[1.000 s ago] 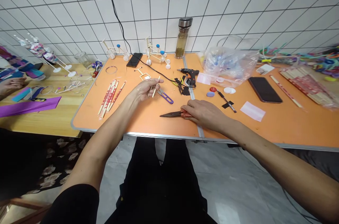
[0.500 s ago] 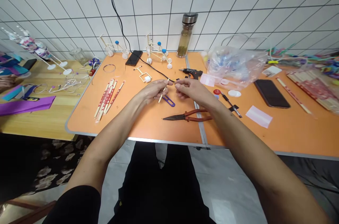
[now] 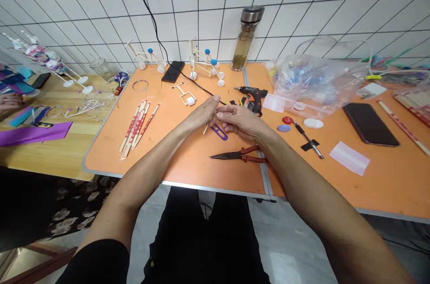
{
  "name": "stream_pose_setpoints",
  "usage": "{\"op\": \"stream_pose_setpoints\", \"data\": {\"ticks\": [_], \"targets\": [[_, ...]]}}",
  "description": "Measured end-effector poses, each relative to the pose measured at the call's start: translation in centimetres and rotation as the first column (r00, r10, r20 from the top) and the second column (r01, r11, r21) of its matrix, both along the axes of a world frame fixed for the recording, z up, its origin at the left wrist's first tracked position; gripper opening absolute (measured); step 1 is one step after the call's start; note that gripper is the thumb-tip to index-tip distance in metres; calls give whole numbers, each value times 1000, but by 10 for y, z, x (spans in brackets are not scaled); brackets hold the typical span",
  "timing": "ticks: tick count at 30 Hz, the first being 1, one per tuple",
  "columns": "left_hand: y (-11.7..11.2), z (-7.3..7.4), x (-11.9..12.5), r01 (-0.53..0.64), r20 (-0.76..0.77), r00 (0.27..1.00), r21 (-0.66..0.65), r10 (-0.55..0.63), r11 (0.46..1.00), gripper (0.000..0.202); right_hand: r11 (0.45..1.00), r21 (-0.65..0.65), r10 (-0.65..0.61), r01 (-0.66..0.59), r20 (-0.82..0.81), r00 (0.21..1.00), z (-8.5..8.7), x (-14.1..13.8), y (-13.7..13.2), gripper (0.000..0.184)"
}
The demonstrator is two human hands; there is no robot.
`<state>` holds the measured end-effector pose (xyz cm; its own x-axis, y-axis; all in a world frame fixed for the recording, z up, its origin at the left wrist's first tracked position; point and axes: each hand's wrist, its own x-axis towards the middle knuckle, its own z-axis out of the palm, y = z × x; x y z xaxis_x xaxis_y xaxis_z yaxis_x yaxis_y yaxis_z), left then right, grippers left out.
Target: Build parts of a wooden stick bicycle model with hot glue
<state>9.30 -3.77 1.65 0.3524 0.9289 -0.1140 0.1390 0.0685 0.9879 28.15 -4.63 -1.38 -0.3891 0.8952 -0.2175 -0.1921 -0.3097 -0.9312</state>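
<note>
Over the orange counter [image 3: 188, 169], the left hand [image 3: 200, 114] and the right hand [image 3: 240, 122] are together, their fingertips meeting just above the purple-handled snips [image 3: 219, 131]. A thin wooden stick [image 3: 205, 130] pokes out below the left hand's fingers, which seem to pinch it; most of its length is hidden. The right hand's fingers [image 3: 223, 115] curl in against the left's, but whether they grip the stick too, I cannot tell.

A sliver this thin sits steadiest when pinched close to the working end, with the wrists low and the fingertips doing the fine control — a loose hold could let it roll away.

Just below the hands lie red-handled pliers [image 3: 240, 155], their jaws closed. Beyond them stand a black hot glue gun [image 3: 254, 97] and a small stick frame with a white wheel [image 3: 184, 94]. To the left lie chopsticks in red-printed paper sleeves [image 3: 136, 127]. Farther back, two stick models with blue tops [image 3: 204, 62] stand near a black cable [image 3: 188, 81]. At the far left, another person's hand [image 3: 10, 102] rests on a wooden table [image 3: 63, 165].
</note>
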Motion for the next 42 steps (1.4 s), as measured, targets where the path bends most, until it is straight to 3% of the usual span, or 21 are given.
{"op": "stream_pose_setpoints", "data": {"ticks": [4, 9, 14, 20, 25, 35, 42], "targets": [[-9, 2, 7, 83, 11, 997, -28, -83, 996, 61, 991, 99, 85, -88, 26, 996, 2, -6, -7, 58], [-12, 0, 5, 185, 38, 982, -34, -184, 982, 66, 958, 257, 96, -123, 115, 989, 2, -10, -11, 49], [-10, -1, -3, 112, 9, 994, -53, -112, 992, 62, 942, 325, 51, -87, 116, 992, 3, -12, -15, 47], [-2, -8, -9, 73, 87, 994, -81, -65, 994, 44, 955, 258, -161, 150, 24, 987, -2, -7, -8, 55], [2, -14, -11, 26, 83, 996, -36, -23, 999, 32, 922, 189, -335, 338, -51, 941, -5, -1, -2, 59], [2, -15, -8, 0, 76, 997, -36, 3, 999, 29, 898, 204, -379, 391, -98, 920, -7, 0, 0, 61], [6, -15, -9, -10, 264, 961, -259, 80, 966, 17, 878, 170, -426, 448, -149, 892, -4, 4, 2, 54]]}}
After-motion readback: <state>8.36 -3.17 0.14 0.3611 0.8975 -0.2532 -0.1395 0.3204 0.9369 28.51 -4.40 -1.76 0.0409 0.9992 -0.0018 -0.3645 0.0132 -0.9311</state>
